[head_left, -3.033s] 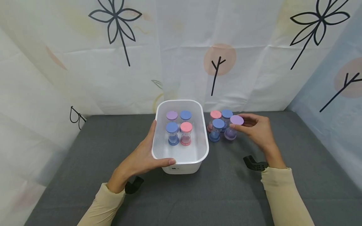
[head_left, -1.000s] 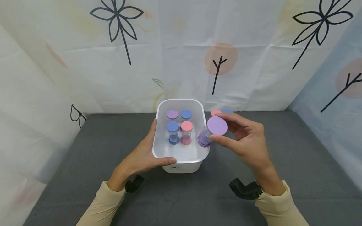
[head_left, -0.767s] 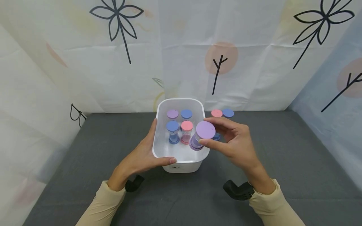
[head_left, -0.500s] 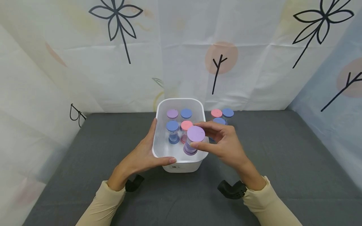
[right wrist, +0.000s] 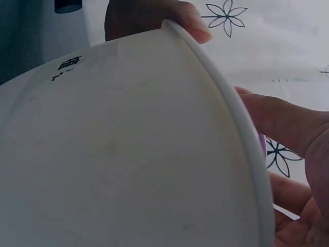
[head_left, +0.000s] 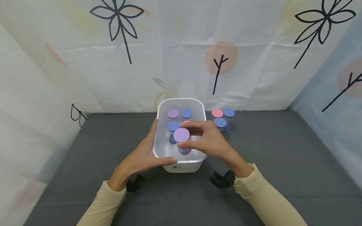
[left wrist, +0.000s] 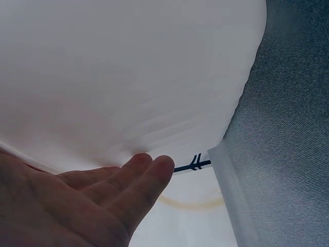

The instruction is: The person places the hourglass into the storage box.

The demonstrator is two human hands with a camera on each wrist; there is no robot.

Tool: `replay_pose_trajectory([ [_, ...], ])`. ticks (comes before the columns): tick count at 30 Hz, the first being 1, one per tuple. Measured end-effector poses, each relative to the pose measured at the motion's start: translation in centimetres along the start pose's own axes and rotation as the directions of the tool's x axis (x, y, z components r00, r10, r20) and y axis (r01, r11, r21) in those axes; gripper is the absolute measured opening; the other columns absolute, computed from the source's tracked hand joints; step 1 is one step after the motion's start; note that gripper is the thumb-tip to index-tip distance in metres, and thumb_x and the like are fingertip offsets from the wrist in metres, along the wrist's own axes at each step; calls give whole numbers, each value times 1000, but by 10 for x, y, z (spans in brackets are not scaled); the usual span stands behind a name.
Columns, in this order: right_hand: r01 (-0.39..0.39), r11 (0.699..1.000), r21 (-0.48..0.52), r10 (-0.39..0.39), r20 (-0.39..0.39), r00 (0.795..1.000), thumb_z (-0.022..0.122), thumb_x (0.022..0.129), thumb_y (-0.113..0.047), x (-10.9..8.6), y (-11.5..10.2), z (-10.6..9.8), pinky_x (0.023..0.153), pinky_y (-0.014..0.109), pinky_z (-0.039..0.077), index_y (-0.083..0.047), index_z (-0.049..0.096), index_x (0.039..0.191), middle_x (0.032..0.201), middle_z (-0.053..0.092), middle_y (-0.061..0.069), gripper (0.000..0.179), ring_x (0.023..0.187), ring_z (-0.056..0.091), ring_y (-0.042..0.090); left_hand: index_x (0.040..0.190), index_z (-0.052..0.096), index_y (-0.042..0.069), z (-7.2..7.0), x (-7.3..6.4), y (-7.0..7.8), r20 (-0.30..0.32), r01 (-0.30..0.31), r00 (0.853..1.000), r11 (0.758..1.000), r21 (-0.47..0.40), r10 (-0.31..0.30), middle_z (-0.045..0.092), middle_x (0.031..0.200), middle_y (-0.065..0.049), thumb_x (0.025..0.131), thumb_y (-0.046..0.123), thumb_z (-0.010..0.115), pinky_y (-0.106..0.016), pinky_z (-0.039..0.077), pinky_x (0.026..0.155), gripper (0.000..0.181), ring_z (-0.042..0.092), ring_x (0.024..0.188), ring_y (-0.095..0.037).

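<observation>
My right hand [head_left: 212,141] pinches a purple-capped sand timer [head_left: 181,135] between thumb and fingers, over the front part of a white plastic bin [head_left: 195,160]. Whether its base touches the bin floor I cannot tell. My left hand [head_left: 141,158] holds the bin's left front corner, thumb over the rim and fingers along the outer wall [left wrist: 128,77]. Inside the bin stand a purple sand timer [head_left: 173,114], two blue ones, at the back [head_left: 187,113] and in front [head_left: 173,126], and a pink one [head_left: 186,121], mostly hidden by my right hand.
Right of the bin, a pink sand timer [head_left: 217,113] and two blue ones, farther back [head_left: 228,113] and nearer [head_left: 219,122], stand close together on the grey cloth-covered table [head_left: 268,150]. A patterned fabric backdrop [head_left: 183,62] hangs behind the table's back edge.
My right hand has lifted the purple sand timer from the group on the table and carried it left, over the rim into the bin's front area. My left hand has stayed in place.
</observation>
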State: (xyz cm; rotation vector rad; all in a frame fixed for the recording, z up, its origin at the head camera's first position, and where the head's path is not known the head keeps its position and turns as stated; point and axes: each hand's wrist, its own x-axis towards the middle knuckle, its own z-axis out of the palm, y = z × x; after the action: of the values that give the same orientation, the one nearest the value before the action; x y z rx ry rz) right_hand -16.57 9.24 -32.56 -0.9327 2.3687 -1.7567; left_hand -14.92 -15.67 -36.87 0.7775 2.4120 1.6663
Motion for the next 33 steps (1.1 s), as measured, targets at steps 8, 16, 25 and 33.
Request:
replay_pose_trajectory([
  [8, 3, 998, -59, 6, 147, 989, 91, 76, -12, 19, 3, 3, 86, 38, 57, -3, 75, 112, 102, 74, 3, 41, 90, 72, 18, 160, -6, 44, 0, -1, 1, -5, 19, 1000, 999, 36, -19, 43, 149, 4, 73, 35, 93, -52, 54, 88, 132, 62, 115, -29],
  [16, -33, 985, -168, 67, 202, 977, 92, 74, -14, 35, 7, 8, 83, 31, 58, -1, 75, 111, 100, 75, 3, 43, 90, 72, 14, 161, -9, 37, 0, -2, -1, -16, 19, 1000, 997, 76, -17, 37, 155, 4, 73, 36, 93, -48, 52, 93, 135, 58, 122, -20],
  [25, -65, 945, -320, 142, 224, 964, 93, 72, -17, 45, 9, 11, 79, 26, 57, -2, 76, 110, 96, 76, 1, 44, 88, 72, 12, 161, -14, 33, 0, -3, 0, -22, 59, 998, 992, 109, -56, 32, 160, -1, 75, 40, 91, -46, 51, 95, 136, 56, 124, -19],
  [33, -71, 901, -428, 192, 245, 950, 94, 72, -19, 50, 9, 14, 76, 25, 55, -2, 78, 107, 89, 76, -1, 43, 82, 70, 8, 161, -13, 32, 0, -3, -1, -24, 51, 999, 993, 103, -48, 33, 159, -4, 75, 39, 91, -50, 51, 94, 136, 57, 121, -22],
])
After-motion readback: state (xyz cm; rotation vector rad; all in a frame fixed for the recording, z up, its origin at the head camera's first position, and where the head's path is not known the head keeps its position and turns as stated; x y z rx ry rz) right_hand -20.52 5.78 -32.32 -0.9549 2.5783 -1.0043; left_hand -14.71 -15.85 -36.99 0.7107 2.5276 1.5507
